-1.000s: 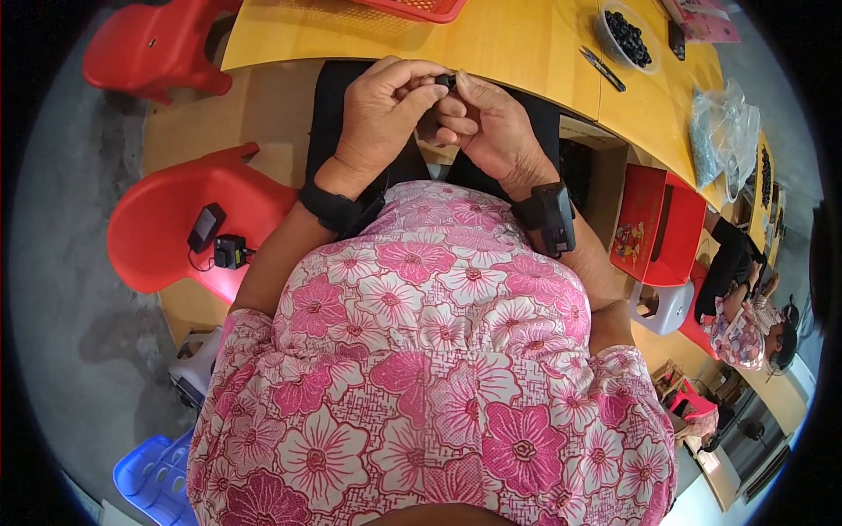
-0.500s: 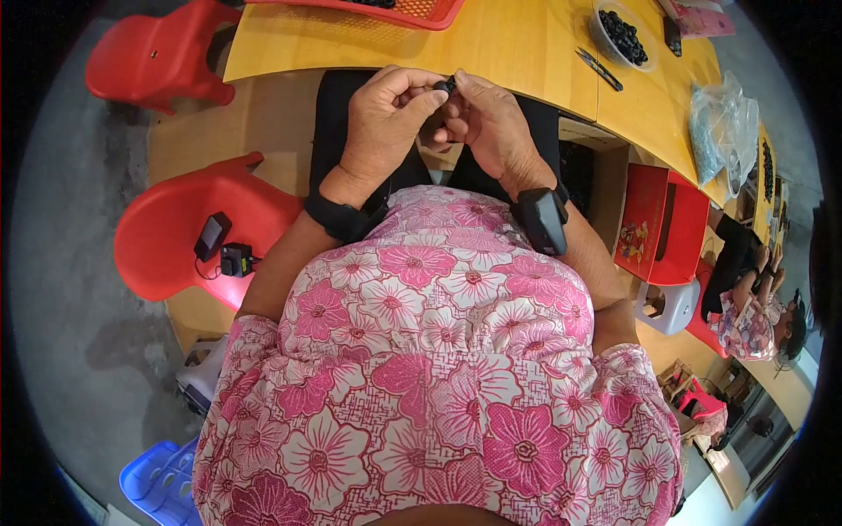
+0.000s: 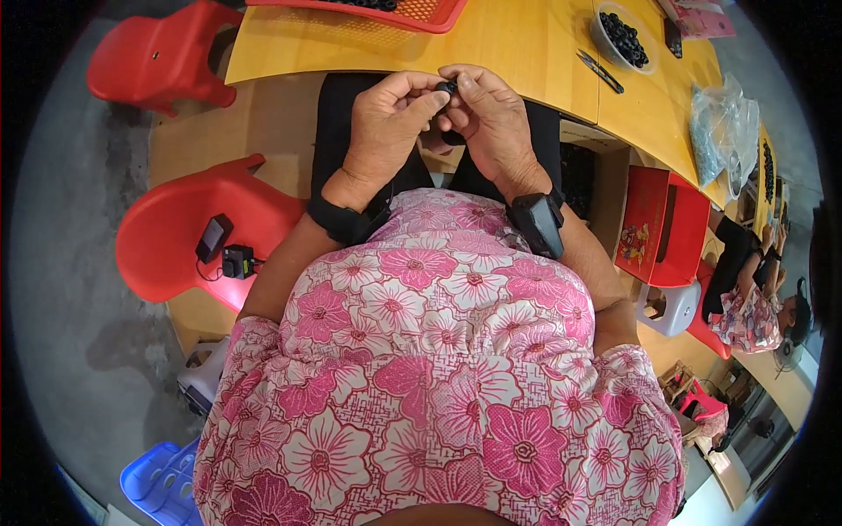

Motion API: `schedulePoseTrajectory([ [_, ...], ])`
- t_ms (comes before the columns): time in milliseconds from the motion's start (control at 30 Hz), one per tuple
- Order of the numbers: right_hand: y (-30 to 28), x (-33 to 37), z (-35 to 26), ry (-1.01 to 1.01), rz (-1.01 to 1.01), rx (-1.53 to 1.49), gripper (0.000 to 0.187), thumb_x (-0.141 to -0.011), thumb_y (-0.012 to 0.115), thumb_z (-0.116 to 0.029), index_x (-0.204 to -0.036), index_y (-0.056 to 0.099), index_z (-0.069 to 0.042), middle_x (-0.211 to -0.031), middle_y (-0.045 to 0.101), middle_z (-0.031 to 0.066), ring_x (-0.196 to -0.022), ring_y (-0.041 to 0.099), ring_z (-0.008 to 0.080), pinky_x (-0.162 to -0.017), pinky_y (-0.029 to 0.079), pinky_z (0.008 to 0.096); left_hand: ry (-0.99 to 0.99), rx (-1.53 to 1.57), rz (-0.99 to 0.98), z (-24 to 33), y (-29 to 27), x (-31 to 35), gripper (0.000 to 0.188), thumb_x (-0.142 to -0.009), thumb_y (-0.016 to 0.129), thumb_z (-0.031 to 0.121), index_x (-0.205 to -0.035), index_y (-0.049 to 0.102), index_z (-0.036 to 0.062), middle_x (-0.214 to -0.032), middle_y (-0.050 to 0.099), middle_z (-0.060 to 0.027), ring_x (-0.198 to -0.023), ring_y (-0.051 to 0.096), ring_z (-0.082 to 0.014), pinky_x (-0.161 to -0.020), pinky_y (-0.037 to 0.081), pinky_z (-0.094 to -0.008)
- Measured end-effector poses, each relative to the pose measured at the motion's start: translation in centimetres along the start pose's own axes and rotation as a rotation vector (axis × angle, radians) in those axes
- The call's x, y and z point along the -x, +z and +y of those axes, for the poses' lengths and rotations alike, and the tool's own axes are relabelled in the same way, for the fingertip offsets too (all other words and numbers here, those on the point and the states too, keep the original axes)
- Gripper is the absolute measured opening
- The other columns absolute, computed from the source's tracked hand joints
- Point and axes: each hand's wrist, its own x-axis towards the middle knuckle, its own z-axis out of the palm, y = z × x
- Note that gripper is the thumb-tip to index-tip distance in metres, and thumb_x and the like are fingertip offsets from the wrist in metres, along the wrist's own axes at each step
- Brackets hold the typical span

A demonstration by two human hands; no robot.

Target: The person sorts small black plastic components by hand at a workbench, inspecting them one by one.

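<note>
My left hand (image 3: pixel 386 123) pinches a small black ring-shaped part (image 3: pixel 446 88) between thumb and fingertips, just in front of the table's near edge. Against the other side of that part, my right hand (image 3: pixel 496 121) is closed, thumb and index finger meeting at it. A second dark piece (image 3: pixel 453 138) shows below the curled fingers of my right hand; it is partly hidden. Both hands are above my lap, fingertips almost touching.
On the yellow table (image 3: pixel 517 53) are a red basket (image 3: pixel 443 19) with black parts, thread snips (image 3: pixel 600 72), a clear bowl (image 3: pixel 647 67) of black rings and a plastic bag (image 3: pixel 726 127). A red chair (image 3: pixel 167 219) stands left. Another person (image 3: pixel 745 316) sits far right.
My right index finger and thumb have shifted around the black part. The dark piece under my right fingers now shows more. My left hand keeps nearly the same pinch.
</note>
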Motion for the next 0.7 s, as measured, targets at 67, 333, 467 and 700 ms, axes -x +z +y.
schedulePoseTrajectory([
  [67,0.26,0.08,0.11,-0.006,0.007,-0.017,0.021,-0.095,0.049,-0.011,-0.107,0.059,0.003,-0.074,0.054,0.0019,-0.060,0.047,0.0075,-0.060,0.049,0.0233,-0.003,0.011,0.001,0.00,-0.26,0.17,0.014,-0.086,0.061,0.003,-0.099,0.062,-0.0035,-0.079,0.065,-0.0052,-0.066,0.061,-0.0081,-0.058,0.052,-0.0197],
  [333,0.47,0.27,0.00,-0.039,0.038,0.040,0.017,-0.093,0.052,-0.008,-0.104,0.061,0.003,-0.073,0.057,0.0023,-0.062,0.053,0.0076,-0.060,0.049,0.0212,0.032,-0.056,0.012,0.67,-0.36,0.44,0.013,-0.086,0.061,0.003,-0.098,0.062,-0.0030,-0.079,0.065,-0.0033,-0.067,0.061,-0.0069,-0.058,0.050,-0.0186],
  [467,0.49,0.29,-0.14,-0.056,0.046,0.115,0.016,-0.092,0.055,-0.009,-0.101,0.062,0.002,-0.073,0.059,0.0023,-0.062,0.054,0.0070,-0.058,0.048,0.0193,0.025,-0.054,0.015,0.43,-0.67,0.59,0.014,-0.086,0.062,0.005,-0.098,0.063,-0.0017,-0.078,0.065,-0.0021,-0.067,0.059,-0.0053,-0.056,0.048,-0.0179],
  [700,0.34,0.36,-0.37,-0.070,0.064,0.197,0.015,-0.091,0.056,-0.009,-0.098,0.064,0.001,-0.071,0.060,0.0017,-0.062,0.055,0.0066,-0.058,0.047,0.0182,0.020,-0.104,0.015,0.48,-0.70,0.62,0.016,-0.086,0.063,0.006,-0.100,0.064,-0.0011,-0.080,0.064,-0.0007,-0.065,0.054,-0.0036,-0.056,0.044,-0.0171],
])
